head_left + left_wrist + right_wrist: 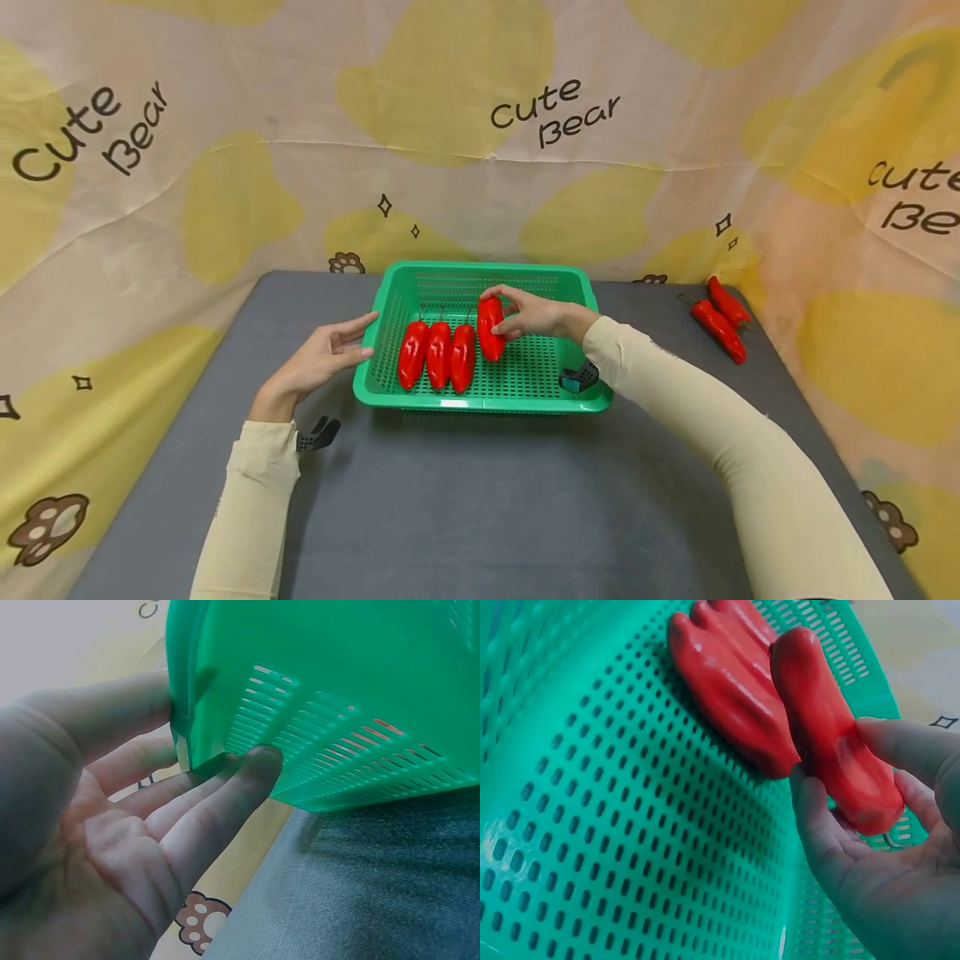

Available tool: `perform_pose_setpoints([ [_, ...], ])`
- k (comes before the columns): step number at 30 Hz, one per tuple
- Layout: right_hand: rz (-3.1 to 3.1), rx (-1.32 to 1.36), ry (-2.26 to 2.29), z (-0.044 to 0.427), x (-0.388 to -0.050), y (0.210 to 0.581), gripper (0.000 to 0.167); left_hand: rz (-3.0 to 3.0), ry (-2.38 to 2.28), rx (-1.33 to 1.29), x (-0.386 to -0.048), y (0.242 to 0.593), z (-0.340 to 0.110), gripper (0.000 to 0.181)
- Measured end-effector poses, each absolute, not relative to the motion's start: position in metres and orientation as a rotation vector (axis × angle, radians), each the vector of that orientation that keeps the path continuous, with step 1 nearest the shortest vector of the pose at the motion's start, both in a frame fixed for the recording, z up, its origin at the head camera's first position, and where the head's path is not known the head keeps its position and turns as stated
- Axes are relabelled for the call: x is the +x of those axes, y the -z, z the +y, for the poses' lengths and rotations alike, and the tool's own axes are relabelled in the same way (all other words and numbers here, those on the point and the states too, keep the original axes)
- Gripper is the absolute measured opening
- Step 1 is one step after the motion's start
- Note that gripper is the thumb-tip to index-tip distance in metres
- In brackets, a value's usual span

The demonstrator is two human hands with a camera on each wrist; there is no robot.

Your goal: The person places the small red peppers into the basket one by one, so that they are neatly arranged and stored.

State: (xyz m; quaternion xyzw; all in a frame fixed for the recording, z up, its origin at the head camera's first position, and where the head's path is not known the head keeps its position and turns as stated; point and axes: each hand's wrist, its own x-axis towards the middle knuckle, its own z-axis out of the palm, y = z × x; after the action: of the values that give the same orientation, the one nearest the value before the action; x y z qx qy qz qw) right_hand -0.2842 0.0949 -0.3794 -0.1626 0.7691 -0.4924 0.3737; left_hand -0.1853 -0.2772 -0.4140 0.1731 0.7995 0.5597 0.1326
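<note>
A green plastic basket [480,405] with slotted walls stands on the grey table. Three red chili peppers lie side by side in its left half, among them a pepper [462,358] nearest the middle. My right hand [534,314] holds another red chili pepper [490,328] between thumb and fingers, just right of that row. In the right wrist view this held pepper [832,735] is tilted, its tip end among the fingers. My left hand [318,358] is at the basket's left side, gripping the rim. The left wrist view shows fingertips [262,759] against the outer wall.
At the table's back right corner lie two more red chili peppers, one nearer [718,329] and one behind it [727,302]. A printed cloth [450,100] hangs along the back and sides of the grey table [480,500].
</note>
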Motion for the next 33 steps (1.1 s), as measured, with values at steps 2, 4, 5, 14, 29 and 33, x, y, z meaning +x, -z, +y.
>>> perform_pose_setpoints([
  [2,1.968,-0.416,1.249,0.095,-0.285,0.382,0.058,2.308,-1.636,0.504,-0.185,0.415,-0.277,0.066],
  [4,1.975,-0.421,1.232,0.096,-0.285,0.385,0.056,2.304,-1.641,0.508,-0.185,0.415,-0.277,0.067],
  [5,1.977,-0.427,1.22,0.097,-0.286,0.387,0.055,2.307,-1.64,0.514,-0.185,0.414,-0.278,0.067],
  [14,1.99,-0.454,1.098,0.093,-0.287,0.397,0.049,2.322,-1.626,0.497,-0.183,0.412,-0.278,0.068],
  [29,1.922,-0.477,1.044,0.091,-0.286,0.405,0.052,2.291,-1.65,0.507,-0.188,0.414,-0.277,0.068],
  [33,1.919,-0.464,1.038,0.091,-0.287,0.406,0.051,2.296,-1.646,0.506,-0.188,0.415,-0.277,0.067],
])
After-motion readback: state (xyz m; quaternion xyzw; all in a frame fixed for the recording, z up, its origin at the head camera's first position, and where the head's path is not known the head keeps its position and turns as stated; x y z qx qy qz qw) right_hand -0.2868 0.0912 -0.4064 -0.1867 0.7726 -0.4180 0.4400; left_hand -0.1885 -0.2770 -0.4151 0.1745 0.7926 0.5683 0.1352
